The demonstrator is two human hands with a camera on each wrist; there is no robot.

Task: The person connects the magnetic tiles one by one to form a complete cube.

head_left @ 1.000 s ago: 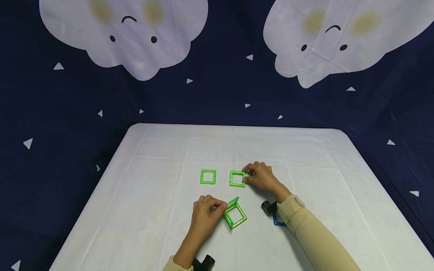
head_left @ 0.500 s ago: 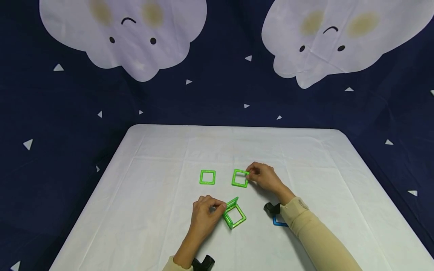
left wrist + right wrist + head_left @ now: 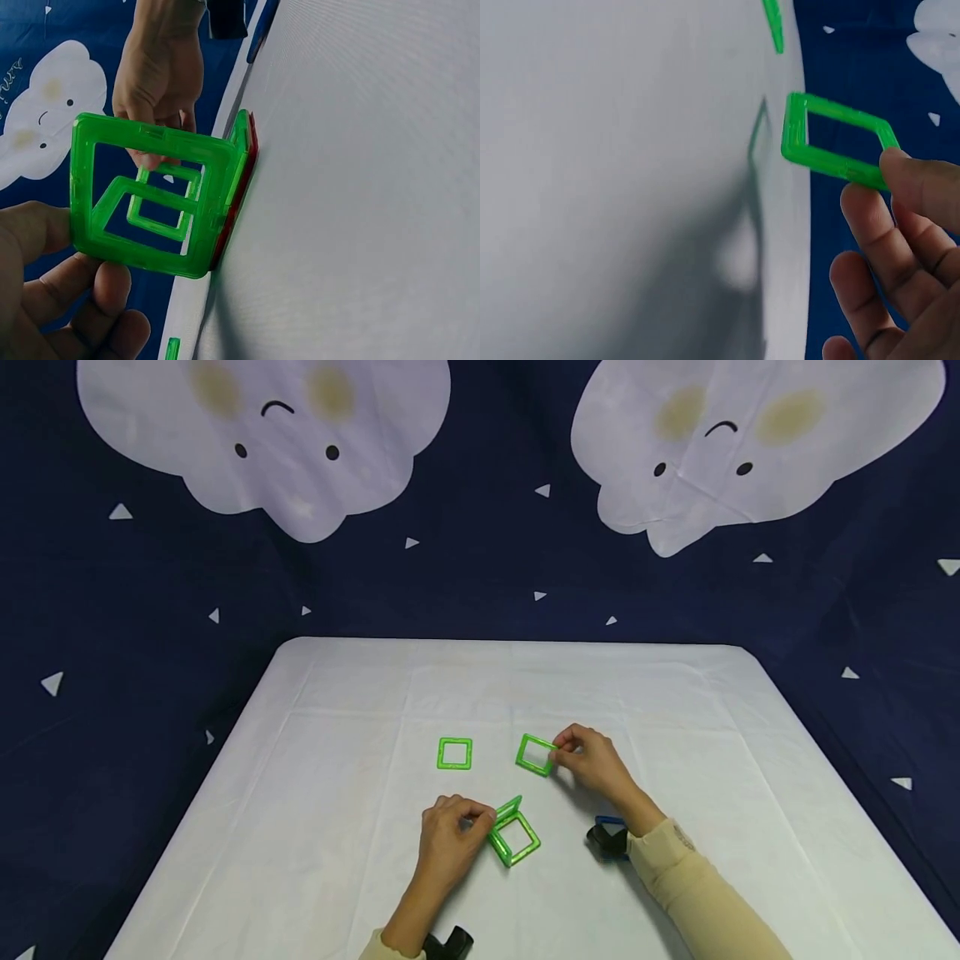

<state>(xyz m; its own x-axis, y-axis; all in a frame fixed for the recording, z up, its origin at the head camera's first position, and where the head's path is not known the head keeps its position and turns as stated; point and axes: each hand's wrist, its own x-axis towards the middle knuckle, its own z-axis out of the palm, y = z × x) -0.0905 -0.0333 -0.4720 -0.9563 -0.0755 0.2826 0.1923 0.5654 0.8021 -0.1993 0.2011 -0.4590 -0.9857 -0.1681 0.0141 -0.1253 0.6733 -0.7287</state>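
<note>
My left hand (image 3: 453,835) pinches the edge of a green open square magnetic tile (image 3: 142,133), which stands upright in a joined group of green tiles (image 3: 498,847). A second tile also stands up in the group, and one lies flat at the bottom. In the left wrist view a red strip (image 3: 238,202) shows along the underside. My right hand (image 3: 592,762) holds another green square tile (image 3: 832,161) by one edge between thumb and finger. That tile is tilted and off the table, with its shadow below.
A loose green square tile (image 3: 454,766) lies flat beyond the joined group. A blue tile (image 3: 610,820) on the table is mostly hidden by the black wrist camera (image 3: 606,840). The white table (image 3: 337,760) ends at a dark blue cloud-print cloth (image 3: 480,577).
My right hand has lifted the green tile from the table and moved slightly right, turning it. My left hand and the joined tiles have stayed in place.
</note>
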